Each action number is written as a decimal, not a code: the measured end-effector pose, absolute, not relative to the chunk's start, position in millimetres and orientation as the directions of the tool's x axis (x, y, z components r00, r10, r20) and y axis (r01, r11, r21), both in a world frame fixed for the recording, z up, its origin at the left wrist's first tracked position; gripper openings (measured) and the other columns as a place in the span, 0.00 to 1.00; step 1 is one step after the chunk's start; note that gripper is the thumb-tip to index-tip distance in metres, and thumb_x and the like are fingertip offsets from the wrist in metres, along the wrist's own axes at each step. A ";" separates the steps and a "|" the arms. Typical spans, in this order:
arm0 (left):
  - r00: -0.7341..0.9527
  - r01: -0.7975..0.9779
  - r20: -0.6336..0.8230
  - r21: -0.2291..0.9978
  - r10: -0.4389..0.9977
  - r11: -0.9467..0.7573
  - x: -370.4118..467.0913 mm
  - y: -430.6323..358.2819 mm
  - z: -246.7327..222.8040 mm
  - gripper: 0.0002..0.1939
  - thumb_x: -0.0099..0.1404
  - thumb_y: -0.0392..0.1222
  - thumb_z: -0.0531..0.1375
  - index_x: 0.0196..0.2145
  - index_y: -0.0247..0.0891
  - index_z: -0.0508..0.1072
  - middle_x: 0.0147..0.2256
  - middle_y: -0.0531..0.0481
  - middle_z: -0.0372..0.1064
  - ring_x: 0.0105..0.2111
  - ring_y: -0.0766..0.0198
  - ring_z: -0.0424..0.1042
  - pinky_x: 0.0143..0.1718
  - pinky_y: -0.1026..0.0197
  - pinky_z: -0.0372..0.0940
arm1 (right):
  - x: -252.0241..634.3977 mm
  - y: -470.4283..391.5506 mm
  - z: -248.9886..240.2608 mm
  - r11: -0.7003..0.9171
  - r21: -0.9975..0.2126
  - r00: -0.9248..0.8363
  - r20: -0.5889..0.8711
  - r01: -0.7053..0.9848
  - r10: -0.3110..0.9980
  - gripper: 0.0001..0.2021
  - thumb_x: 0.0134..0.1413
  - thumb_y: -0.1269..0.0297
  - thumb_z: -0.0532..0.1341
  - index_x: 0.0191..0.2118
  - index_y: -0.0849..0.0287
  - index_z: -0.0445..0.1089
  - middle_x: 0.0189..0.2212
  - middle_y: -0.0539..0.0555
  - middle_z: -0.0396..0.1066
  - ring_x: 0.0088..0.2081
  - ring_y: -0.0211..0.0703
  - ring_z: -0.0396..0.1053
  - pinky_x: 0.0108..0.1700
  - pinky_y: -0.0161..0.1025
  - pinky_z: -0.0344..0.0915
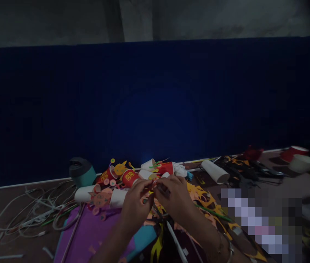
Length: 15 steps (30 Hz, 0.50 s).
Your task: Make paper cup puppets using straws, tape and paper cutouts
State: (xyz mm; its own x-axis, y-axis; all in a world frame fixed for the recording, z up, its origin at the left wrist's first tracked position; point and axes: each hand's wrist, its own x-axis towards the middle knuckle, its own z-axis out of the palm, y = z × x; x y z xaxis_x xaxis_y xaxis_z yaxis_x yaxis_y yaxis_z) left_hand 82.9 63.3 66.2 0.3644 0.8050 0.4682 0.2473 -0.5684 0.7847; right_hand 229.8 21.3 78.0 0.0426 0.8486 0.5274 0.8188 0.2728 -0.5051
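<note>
My left hand (138, 199) and my right hand (175, 195) meet over the cluttered table, fingertips pinched together. Something small and reddish shows between them, too small and dim to name. Just beyond the fingers lie a red paper cup (129, 178) with yellow print and white paper cups (148, 165). An orange paper animal face (102, 198) sits left of my left hand, beside a white cup (117, 197). Orange and yellow paper scraps (203, 195) spread right of my right hand.
A teal and dark rounded object (82, 172) stands at the back left, behind tangled white cable (38, 208). Purple sheets (89, 232) lie in front. A white paper cup (215, 171) lies at right; a red cup (294, 152) stands farther right. A blue panel (155, 102) rises behind.
</note>
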 end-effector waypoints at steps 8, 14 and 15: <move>0.323 0.344 0.532 0.705 0.783 -0.620 79.2 69.3 57.4 0.10 0.61 0.38 0.57 0.39 0.41 0.76 0.37 0.46 0.75 0.38 0.58 0.72 0.40 0.61 0.64 | 231.1 15.9 83.1 0.292 -0.514 -0.035 0.452 0.806 0.891 0.09 0.48 0.70 0.58 0.37 0.55 0.71 0.30 0.51 0.73 0.36 0.45 0.65 0.43 0.43 0.51; 0.351 0.267 0.340 0.857 0.873 -0.441 79.3 69.9 59.8 0.09 0.60 0.41 0.58 0.36 0.39 0.77 0.33 0.47 0.75 0.34 0.59 0.72 0.36 0.62 0.64 | 230.4 14.3 82.8 0.236 -0.418 0.008 0.504 0.877 0.864 0.12 0.48 0.70 0.58 0.40 0.55 0.70 0.30 0.52 0.73 0.39 0.49 0.64 0.47 0.48 0.48; 0.379 0.228 0.259 0.904 0.889 -0.361 79.5 69.6 61.4 0.09 0.60 0.42 0.58 0.35 0.38 0.77 0.31 0.48 0.74 0.32 0.60 0.72 0.33 0.63 0.64 | 231.6 14.5 83.3 0.226 -0.419 0.012 0.495 0.879 0.869 0.11 0.48 0.69 0.58 0.39 0.55 0.71 0.29 0.52 0.73 0.39 0.49 0.64 0.46 0.47 0.48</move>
State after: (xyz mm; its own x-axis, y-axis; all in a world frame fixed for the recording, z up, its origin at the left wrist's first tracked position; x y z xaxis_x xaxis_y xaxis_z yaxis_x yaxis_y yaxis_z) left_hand 79.5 69.6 61.4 0.3787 0.8886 0.2590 0.2282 -0.3608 0.9043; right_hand 231.6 14.5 83.3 0.0125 0.8686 0.4954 0.8793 0.2264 -0.4189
